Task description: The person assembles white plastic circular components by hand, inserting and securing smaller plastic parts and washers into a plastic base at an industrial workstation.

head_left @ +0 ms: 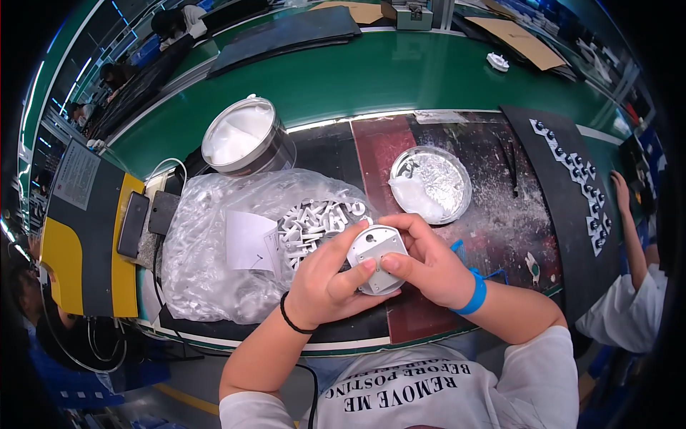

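Both hands hold a round white plastic part [376, 255] over the front edge of the workbench. My left hand [329, 279], with a black band on its wrist, cups the part from the left with the thumb on top. My right hand [425, 261], with a blue wristband, grips the part from the right, thumb pressed on its face. Just left of the hands lies a clear plastic bag [214, 250] open on several small white plastic pieces [314, 225].
A shallow foil dish [431, 182] holds white paste, and a metal can [243, 139] of white paste stands behind the bag. A black strip [572, 179] at right carries several small white parts. Another person's arm [632, 236] reaches in at the right edge. A phone [134, 223] lies left.
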Motion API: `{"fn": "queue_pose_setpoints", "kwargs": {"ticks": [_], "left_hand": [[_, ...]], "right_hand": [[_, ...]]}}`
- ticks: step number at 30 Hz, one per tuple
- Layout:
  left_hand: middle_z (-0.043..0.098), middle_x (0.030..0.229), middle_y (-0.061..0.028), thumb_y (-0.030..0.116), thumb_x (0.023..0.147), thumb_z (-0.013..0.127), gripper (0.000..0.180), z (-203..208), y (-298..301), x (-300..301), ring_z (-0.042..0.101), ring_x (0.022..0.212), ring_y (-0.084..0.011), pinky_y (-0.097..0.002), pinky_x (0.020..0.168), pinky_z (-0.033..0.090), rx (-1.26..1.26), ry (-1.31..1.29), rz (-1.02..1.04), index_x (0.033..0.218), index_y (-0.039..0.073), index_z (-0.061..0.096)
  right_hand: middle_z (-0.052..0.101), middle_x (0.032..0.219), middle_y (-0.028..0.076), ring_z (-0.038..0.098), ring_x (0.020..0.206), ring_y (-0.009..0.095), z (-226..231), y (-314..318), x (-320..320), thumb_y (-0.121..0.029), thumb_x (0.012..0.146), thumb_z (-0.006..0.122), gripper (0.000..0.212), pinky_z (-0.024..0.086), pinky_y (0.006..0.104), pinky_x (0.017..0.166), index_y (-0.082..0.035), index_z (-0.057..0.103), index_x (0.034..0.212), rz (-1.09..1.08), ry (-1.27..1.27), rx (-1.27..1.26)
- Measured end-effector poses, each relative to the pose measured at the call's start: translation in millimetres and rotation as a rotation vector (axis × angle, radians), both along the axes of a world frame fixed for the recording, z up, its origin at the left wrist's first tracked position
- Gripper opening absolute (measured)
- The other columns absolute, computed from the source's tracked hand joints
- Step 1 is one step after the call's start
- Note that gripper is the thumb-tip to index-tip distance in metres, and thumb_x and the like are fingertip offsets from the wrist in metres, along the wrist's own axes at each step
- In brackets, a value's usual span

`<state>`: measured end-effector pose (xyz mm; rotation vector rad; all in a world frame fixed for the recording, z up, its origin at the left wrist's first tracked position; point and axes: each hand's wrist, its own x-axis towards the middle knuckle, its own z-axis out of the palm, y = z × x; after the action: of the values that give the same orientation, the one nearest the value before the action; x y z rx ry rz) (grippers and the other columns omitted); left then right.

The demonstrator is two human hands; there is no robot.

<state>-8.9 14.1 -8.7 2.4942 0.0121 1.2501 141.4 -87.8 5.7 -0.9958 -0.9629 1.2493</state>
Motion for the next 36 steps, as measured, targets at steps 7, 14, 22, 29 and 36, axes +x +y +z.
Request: {"fn": "queue_pose_setpoints", "kwargs": {"ticks": [7, 14, 22, 29, 36], "left_hand": [[0.052, 0.113, -0.0272, 0.027, 0.06, 0.084, 0.085, 0.4, -2.0, 1.8, 0.063, 0.082, -0.0355, -0.0349, 0.064, 0.054, 0.011, 0.023, 0.023, 0.129, 0.021, 0.034], [0.052, 0.113, -0.0278, 0.027, 0.06, 0.083, 0.081, -2.5, -2.4, 3.9, 0.062, 0.086, -0.037, -0.0364, 0.067, 0.053, 0.029, 0.001, 0.031, 0.127, 0.019, 0.037], [0.046, 0.123, -0.0237, 0.008, 0.061, 0.082, 0.074, -3.3, 32.4, -19.9, 0.055, 0.107, -0.0321, -0.0396, 0.085, 0.049, -0.399, -0.281, 0.047, 0.121, 0.011, 0.039], [0.043, 0.126, -0.0257, 0.006, 0.066, 0.08, 0.07, -0.6, 33.0, -18.9, 0.053, 0.11, -0.0288, -0.0365, 0.088, 0.046, -0.433, -0.339, 0.031, 0.12, 0.008, 0.036], [0.048, 0.121, -0.027, 0.013, 0.061, 0.083, 0.073, -3.2, 36.3, -18.3, 0.057, 0.104, -0.0314, -0.036, 0.083, 0.049, -0.334, -0.292, 0.076, 0.119, 0.011, 0.038]], "right_hand": [[0.043, 0.114, 0.01, 0.05, 0.103, 0.015, -6.1, 1.4, 1.8, -0.024, 0.088, 0.061, 0.051, 0.045, 0.029, 0.085, 0.0, 0.035, 0.125, 0.01, -0.011, -0.021], [0.041, 0.112, 0.01, 0.05, 0.1, 0.015, -13.3, 1.2, 0.1, -0.026, 0.089, 0.059, 0.047, 0.044, 0.0287, 0.086, -0.001, 0.039, 0.124, -0.071, -0.093, 0.039], [0.054, 0.095, 0.011, 0.053, 0.089, 0.024, 19.9, 11.7, 18.0, -0.015, 0.086, 0.058, 0.024, 0.041, 0.0329, 0.082, -0.002, 0.056, 0.105, -0.229, -0.861, 0.381], [0.056, 0.089, 0.004, 0.052, 0.087, 0.023, 3.3, 33.5, 8.9, -0.007, 0.071, 0.063, 0.026, 0.039, 0.0356, 0.075, -0.008, 0.06, 0.098, -0.157, -1.531, 0.459], [0.056, 0.074, 0.008, 0.054, 0.075, 0.027, -10.7, 47.9, 9.3, -0.011, 0.072, 0.065, 0.015, 0.041, 0.0384, 0.066, -0.007, 0.057, 0.083, -0.037, -1.6, 0.353]]}}
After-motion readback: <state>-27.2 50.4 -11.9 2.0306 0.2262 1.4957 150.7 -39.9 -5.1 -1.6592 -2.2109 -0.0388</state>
